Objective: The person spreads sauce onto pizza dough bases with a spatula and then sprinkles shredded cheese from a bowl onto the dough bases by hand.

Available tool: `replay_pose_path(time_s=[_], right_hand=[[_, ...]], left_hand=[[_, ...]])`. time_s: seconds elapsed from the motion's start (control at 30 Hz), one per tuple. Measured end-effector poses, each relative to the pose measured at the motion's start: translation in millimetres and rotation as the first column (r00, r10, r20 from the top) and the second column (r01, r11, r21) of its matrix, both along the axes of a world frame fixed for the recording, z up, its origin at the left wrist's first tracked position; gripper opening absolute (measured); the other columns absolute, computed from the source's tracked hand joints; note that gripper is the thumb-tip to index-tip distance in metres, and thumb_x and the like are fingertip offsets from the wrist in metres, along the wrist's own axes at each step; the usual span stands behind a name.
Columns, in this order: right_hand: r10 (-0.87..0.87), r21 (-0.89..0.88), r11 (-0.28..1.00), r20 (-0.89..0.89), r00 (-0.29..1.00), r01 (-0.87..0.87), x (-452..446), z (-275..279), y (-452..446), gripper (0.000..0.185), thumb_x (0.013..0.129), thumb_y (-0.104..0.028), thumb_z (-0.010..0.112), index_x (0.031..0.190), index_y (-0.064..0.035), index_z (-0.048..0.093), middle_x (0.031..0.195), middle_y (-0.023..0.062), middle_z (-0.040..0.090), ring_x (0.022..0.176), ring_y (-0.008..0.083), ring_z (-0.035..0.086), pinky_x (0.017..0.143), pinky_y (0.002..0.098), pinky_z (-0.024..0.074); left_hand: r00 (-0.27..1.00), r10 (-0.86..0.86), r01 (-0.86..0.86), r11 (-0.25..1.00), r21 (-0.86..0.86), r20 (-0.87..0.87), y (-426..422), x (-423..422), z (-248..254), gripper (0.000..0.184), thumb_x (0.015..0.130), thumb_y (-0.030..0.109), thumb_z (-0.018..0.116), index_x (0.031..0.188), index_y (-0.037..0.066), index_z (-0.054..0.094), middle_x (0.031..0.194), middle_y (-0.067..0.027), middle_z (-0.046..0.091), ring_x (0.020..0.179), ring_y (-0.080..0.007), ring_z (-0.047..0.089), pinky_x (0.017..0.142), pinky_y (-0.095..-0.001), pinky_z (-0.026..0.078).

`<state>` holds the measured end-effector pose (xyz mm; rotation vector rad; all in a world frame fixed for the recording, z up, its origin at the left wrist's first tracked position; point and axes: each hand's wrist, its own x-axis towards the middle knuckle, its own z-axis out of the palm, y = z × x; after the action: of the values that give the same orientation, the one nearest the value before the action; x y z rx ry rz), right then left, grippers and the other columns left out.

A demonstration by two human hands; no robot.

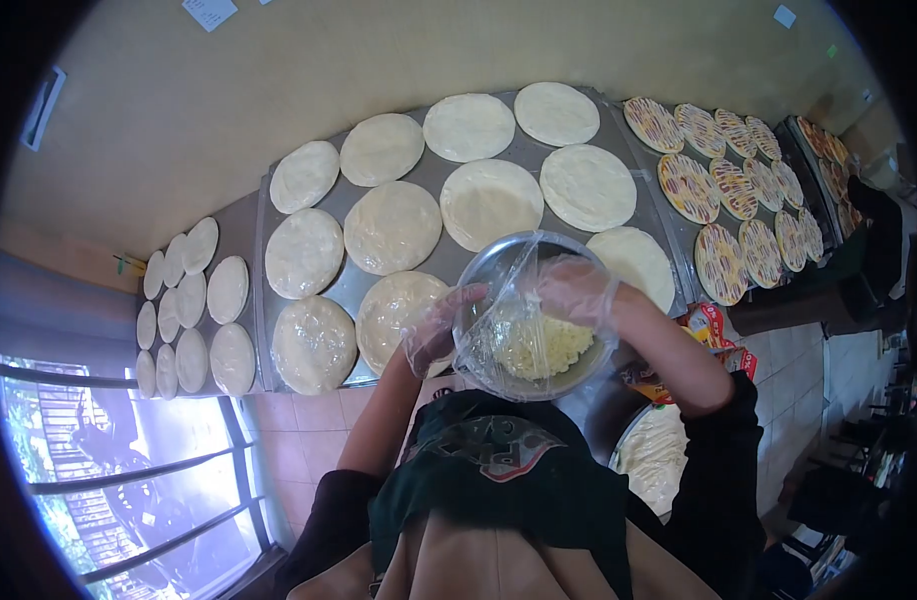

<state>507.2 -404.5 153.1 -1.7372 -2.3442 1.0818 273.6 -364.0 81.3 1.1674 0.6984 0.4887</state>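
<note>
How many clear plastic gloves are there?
2: one glove on the left hand, at the bowl; another glove on the right hand, over the bowl. Others may be hidden.

Two hands (439, 328) (576, 287), one bowl (471, 342) — eleven plain rounds (393, 228) visible on the middle table (615, 132), twelve striped rounds (690, 188) just right.

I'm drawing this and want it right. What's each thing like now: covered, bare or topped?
Metal bowl: partly filled
Clear plastic: stretched across bowl
Pale filling: loose, heaped
Left hand: gloved, at bowl's rim
Right hand: gloved, over bowl
Dough rounds: flat, untopped
Pizzas: topped, striped
</note>
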Motion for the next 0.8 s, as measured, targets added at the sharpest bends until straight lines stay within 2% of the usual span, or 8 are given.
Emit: replay_pose_path(time_s=[0.1,0.17,0.23,0.33,0.47,0.57,0.67,0.8], right_hand=[[0.095,0.216,0.972,-0.009,0.995,-0.091,15.6,15.9,-14.9,0.031,0.08,-0.024,0.053,0.105,-0.0073,0.055,0.102,0.0191,0.057,0.097,0.0351,0.054,0.084,0.0419,0.0422],[0.259,0.276,0.898,0.296,0.919,-0.342,18.3,12.4,-20.6,0.029,0.078,-0.015,0.051,0.105,-0.0042,0.054,0.099,0.0175,0.056,0.094,0.0345,0.055,0.082,0.0417,0.0427],[0.168,0.291,0.921,0.304,0.938,-0.259,17.8,-15.7,-27.0,0.03,0.076,-0.011,0.051,0.105,-0.0032,0.054,0.096,0.0171,0.056,0.093,0.0341,0.055,0.081,0.0408,0.0431],[0.047,0.22,0.97,0.246,0.968,-0.103,26.2,-21.0,-23.3,0.03,0.073,-0.003,0.05,0.102,-0.0024,0.056,0.094,0.0184,0.056,0.093,0.0335,0.055,0.081,0.0395,0.0438],[-0.001,0.149,0.989,-0.09,0.996,0.015,44.5,-10.0,-25.4,0.024,0.072,0.001,0.047,0.093,-0.0015,0.058,0.093,0.0192,0.057,0.092,0.0334,0.056,0.08,0.0391,0.0447],[0.094,0.371,0.924,0.008,0.996,-0.09,42.6,-36.2,-32.1,0.023,0.073,0.0,0.046,0.092,-0.0016,0.058,0.092,0.0181,0.057,0.089,0.0332,0.056,0.079,0.0387,0.0452],[-0.009,0.431,0.898,0.22,0.975,-0.089,27.0,-68.3,-32.3,0.023,0.072,-0.001,0.049,0.093,-0.0012,0.058,0.088,0.0174,0.056,0.085,0.033,0.057,0.078,0.0386,0.0459],[-0.074,0.348,0.937,0.23,0.97,-0.011,31.1,-36.0,-24.4,0.029,0.071,-0.002,0.054,0.1,-0.0002,0.059,0.091,0.0187,0.057,0.082,0.0319,0.057,0.077,0.036,0.0472]], left_hand=[[0.996,-0.038,0.056,0.974,0.222,-0.082,6.7,1.9,-10.7,0.044,0.079,0.021,0.065,0.117,0.005,0.051,0.112,-0.0102,0.054,0.1,-0.0172,0.053,0.086,-0.0313,0.045],[0.987,-0.061,0.115,0.912,0.394,-0.147,8.2,3.4,-15.5,0.046,0.078,0.024,0.065,0.118,0.005,0.051,0.113,-0.01,0.053,0.102,-0.0173,0.052,0.086,-0.0321,0.044],[1.0,0.001,-0.007,0.972,-0.234,-0.025,-1.7,17.3,38.4,0.055,0.082,0.035,0.06,0.121,-0.001,0.045,0.115,-0.0125,0.051,0.102,-0.0192,0.051,0.088,-0.0313,0.042],[0.988,0.023,-0.077,0.931,-0.358,-0.155,0.4,26.9,25.6,0.057,0.077,0.037,0.065,0.117,-0.001,0.049,0.109,-0.01,0.054,0.099,-0.0191,0.052,0.087,-0.0302,0.042],[0.989,0.065,-0.109,0.926,-0.361,-0.132,-6.4,28.3,31.5,0.057,0.077,0.036,0.066,0.116,-0.002,0.05,0.108,-0.0108,0.054,0.098,-0.0195,0.052,0.087,-0.03,0.042],[0.992,0.025,-0.065,0.94,-0.335,-0.123,-2.9,26.9,25.0,0.059,0.076,0.037,0.067,0.116,-0.002,0.049,0.11,-0.0114,0.053,0.099,-0.0193,0.052,0.088,-0.0306,0.041],[0.992,0.012,-0.048,0.956,-0.29,-0.127,-0.1,27.5,19.2,0.059,0.077,0.038,0.066,0.117,-0.002,0.048,0.111,-0.0113,0.052,0.099,-0.0192,0.051,0.088,-0.0306,0.041],[0.991,0.007,-0.046,0.952,-0.303,-0.131,-0.1,27.6,28.7,0.061,0.079,0.039,0.063,0.12,-0.003,0.046,0.113,-0.0106,0.051,0.1,-0.0188,0.05,0.089,-0.0305,0.04]])
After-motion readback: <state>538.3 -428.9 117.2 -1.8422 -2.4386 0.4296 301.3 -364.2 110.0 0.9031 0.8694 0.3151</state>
